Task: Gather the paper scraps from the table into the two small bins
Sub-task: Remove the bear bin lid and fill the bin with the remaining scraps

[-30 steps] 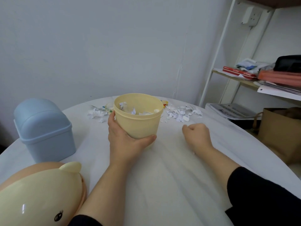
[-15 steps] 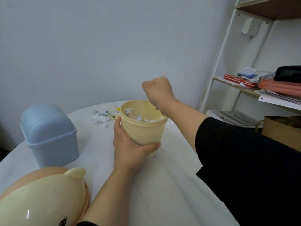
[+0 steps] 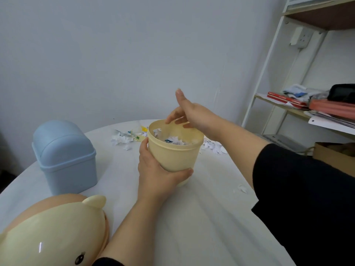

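My left hand (image 3: 153, 169) grips the small yellow bin (image 3: 173, 156) from the near side, holding it on the white table (image 3: 192, 217). Torn paper scraps (image 3: 172, 140) lie inside it. My right hand (image 3: 189, 114) hovers over the bin's far rim with its fingers spread and pointing down, holding nothing. More scraps (image 3: 124, 138) are strewn on the table beyond the bin to the left, another heap of scraps (image 3: 214, 147) lies to its right, and a few small bits (image 3: 241, 188) sit near my right arm. A blue bin (image 3: 64, 156) with a domed lid stands at the left.
A yellow animal-shaped lid (image 3: 50, 235) lies at the near left of the table. A white shelf rack (image 3: 299, 104) with books and papers stands at the right against the wall, and a brown cardboard box (image 3: 334, 156) sits below it.
My right hand rose from the table as a fist, came over the yellow bin and spread its fingers; more scraps now lie in the bin. My left hand kept its hold.
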